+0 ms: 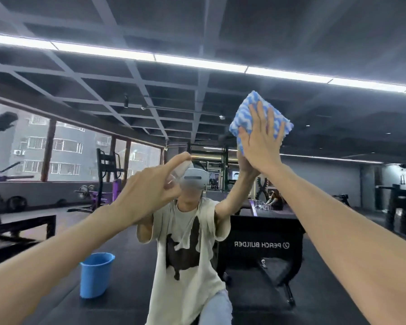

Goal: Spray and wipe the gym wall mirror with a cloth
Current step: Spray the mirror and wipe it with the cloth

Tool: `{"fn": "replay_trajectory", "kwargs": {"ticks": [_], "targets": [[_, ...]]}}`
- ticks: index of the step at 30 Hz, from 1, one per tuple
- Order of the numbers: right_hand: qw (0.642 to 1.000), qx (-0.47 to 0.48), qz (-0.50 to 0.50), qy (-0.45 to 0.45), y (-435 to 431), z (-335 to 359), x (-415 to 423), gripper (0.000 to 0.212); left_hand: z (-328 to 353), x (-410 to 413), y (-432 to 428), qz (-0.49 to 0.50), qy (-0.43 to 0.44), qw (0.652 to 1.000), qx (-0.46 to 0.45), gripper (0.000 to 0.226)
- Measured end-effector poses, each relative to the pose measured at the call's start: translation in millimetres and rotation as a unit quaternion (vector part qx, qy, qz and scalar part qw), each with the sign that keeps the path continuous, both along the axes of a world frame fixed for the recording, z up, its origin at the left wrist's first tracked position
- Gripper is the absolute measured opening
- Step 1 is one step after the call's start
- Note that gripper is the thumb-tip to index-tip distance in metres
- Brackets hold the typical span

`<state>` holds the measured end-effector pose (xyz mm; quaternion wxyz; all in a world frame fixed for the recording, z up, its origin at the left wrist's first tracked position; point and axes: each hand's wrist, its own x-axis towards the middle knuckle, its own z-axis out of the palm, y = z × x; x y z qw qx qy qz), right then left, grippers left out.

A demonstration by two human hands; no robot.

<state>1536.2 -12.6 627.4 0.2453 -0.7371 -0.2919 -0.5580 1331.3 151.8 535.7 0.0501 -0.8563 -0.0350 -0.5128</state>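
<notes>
Head view, two hands, one cloth, one bottle, one bucket

- Long ceiling light strips give cool, even light with soft shadows.
- Grey daylight enters through the windows at left.
- Straight lines bow near the edges.
- The mirror looks faintly hazy.
</notes>
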Motion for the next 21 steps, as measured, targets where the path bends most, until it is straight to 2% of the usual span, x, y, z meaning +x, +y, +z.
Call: {"fn": "replay_trajectory", "kwargs": {"ticks": [4, 7, 10, 16, 21], "targets": [[0.999, 0.009, 0.008, 0.031, 4.6, -16.3, -8.3, 0.059, -27.8, 0.1, 3.9, -0.030, -0.008, 0.998, -0.061, 0.060], [1.000, 0.002, -0.012, 0.019, 7.6, -29.5, -13.9, 0.059, -27.6, -1.3, 3.2, -0.022, 0.003, 0.997, -0.067, 0.058], [1.000, 0.007, -0.007, 0.026, 10.6, -26.1, -16.6, 0.059, -19.5, -1.6, 3.0, -0.018, -0.021, 0.996, -0.090, 0.059], [0.999, 0.014, 0.021, 0.024, 9.1, -23.6, -15.5, 0.060, -17.1, 0.6, -0.4, 0.017, -0.021, 0.997, -0.066, 0.060], [0.999, 0.031, 0.011, -0.002, 15.9, -26.5, -12.7, 0.059, -21.3, 5.5, -8.5, 0.005, -0.061, 0.994, -0.094, 0.057]]}}
